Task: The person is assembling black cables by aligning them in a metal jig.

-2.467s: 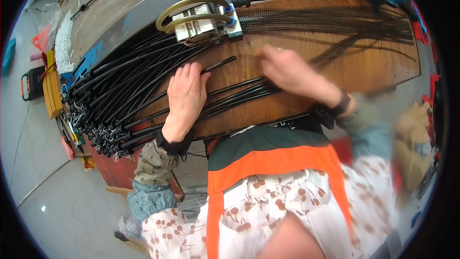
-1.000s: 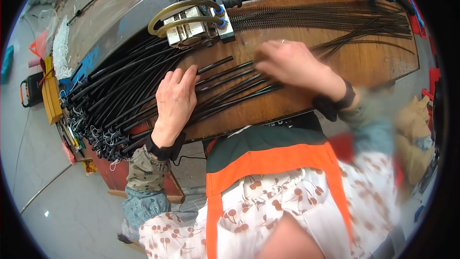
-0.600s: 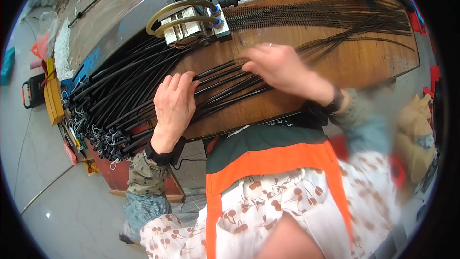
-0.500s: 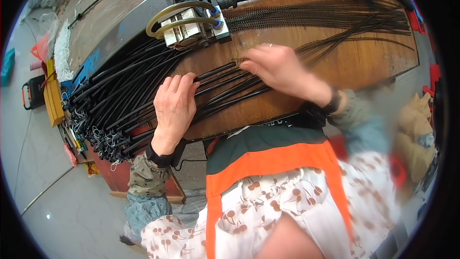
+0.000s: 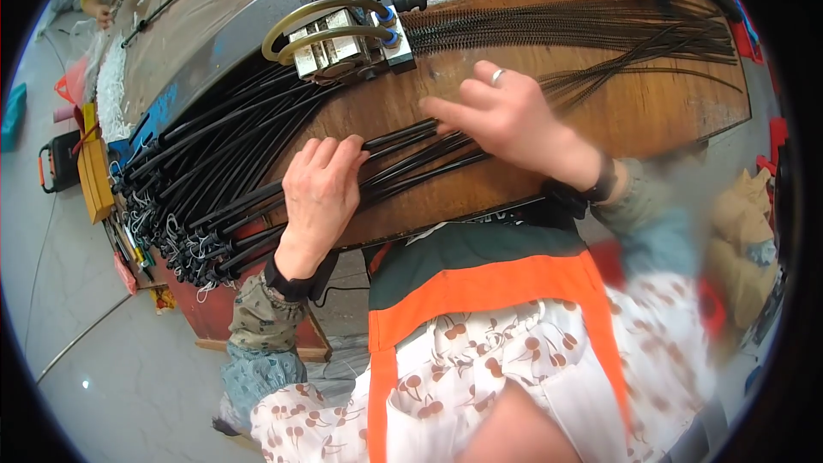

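My left hand (image 5: 319, 191) is closed around a black tube (image 5: 399, 137), one of several lying slantwise over the wooden tabletop. My right hand (image 5: 514, 123) is just above the right-hand ends of these tubes. Its index finger points left and stands apart from the thumb, which is close to a tube end; the other fingers are curled, and I see nothing held in them. Behind my right hand lie thin dark coil springs (image 5: 600, 81), some crossing each other. A bundle of black tubes (image 5: 231, 150) fans out to the left, with knobby ends and wire loops (image 5: 184, 249).
A metal clamp block (image 5: 330, 50) with yellowish hoses (image 5: 321, 7) stands behind the tubes. More coil springs (image 5: 549, 27) run right from it over the wooden tabletop (image 5: 677, 107). A yellow block (image 5: 96, 184) sits at the left edge. Another person's hand (image 5: 101, 15) shows far left.
My right hand has moved slightly, its index finger now straightened over the tube ends. The coil end seen at its fingertips earlier no longer shows. My left hand has shifted slightly right, still on a tube.
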Demonstrator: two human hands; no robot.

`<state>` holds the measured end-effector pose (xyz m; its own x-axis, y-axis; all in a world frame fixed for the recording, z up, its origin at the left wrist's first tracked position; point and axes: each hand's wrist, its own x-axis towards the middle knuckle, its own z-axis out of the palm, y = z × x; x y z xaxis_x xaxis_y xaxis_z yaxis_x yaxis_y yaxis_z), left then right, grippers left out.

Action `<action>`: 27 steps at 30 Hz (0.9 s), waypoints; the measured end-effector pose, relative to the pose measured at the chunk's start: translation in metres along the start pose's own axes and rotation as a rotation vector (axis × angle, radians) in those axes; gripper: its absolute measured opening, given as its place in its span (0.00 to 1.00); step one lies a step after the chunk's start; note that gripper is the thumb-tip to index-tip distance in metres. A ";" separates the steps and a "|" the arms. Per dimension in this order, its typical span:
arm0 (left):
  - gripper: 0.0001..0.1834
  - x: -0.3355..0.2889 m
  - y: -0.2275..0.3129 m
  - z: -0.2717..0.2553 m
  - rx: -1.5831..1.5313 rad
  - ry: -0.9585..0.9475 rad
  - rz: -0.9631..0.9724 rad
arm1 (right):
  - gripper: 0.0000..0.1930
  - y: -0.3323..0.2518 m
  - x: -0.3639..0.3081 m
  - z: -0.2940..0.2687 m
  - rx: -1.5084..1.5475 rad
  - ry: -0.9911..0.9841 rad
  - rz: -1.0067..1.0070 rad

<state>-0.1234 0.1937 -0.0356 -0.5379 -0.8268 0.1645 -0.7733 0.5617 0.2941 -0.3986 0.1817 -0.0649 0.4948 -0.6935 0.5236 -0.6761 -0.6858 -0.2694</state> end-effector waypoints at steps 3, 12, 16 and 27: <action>0.09 0.006 0.009 0.010 0.011 -0.028 0.020 | 0.26 0.006 -0.009 0.007 0.080 -0.134 -0.021; 0.45 0.001 0.033 0.043 0.130 -0.296 0.036 | 0.47 0.043 -0.048 -0.028 0.044 -0.420 0.080; 0.26 0.003 0.033 0.050 0.107 -0.359 0.000 | 0.45 0.046 -0.053 -0.025 0.055 -0.363 0.051; 0.17 0.035 0.039 0.022 0.139 -0.291 -0.010 | 0.31 0.088 -0.075 -0.038 0.008 -0.101 0.153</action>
<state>-0.1795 0.1873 -0.0395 -0.5882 -0.7997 -0.1202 -0.8065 0.5692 0.1595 -0.5158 0.1818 -0.0975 0.4388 -0.8083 0.3925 -0.7434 -0.5719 -0.3468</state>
